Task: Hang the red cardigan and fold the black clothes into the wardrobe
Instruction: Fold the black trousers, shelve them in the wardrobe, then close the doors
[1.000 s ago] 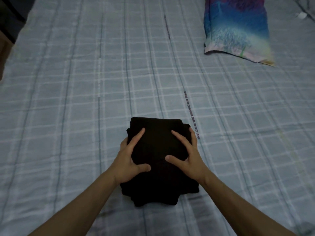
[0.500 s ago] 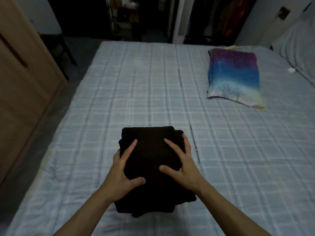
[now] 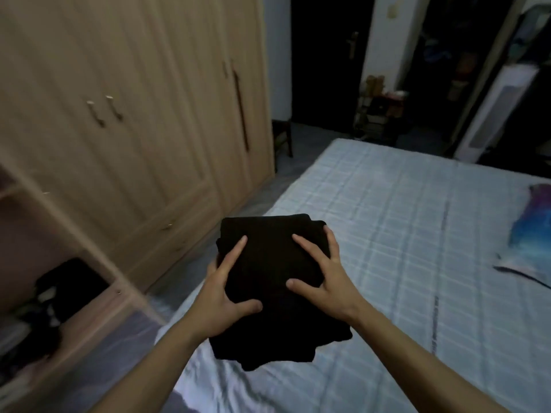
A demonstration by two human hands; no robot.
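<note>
A folded stack of black clothes (image 3: 268,263) is held up over the left edge of the bed. My left hand (image 3: 222,296) grips its left side, thumb on top and fingers partly underneath. My right hand (image 3: 323,277) grips its right side with fingers spread over the top. The wooden wardrobe (image 3: 134,114) stands to the left with its tall doors closed. An open compartment (image 3: 38,248) at the lower left holds dark items. No red cardigan is in view.
The bed with a pale plaid sheet (image 3: 417,234) fills the right side. A colourful pillow (image 3: 533,231) lies at the right edge. A narrow floor strip (image 3: 208,248) separates bed and wardrobe. A dark doorway (image 3: 325,61) and cluttered shelf (image 3: 378,111) lie beyond.
The black stack has been lifted off the bed in both hands. The view has swung left, from the bed towards the wardrobe.
</note>
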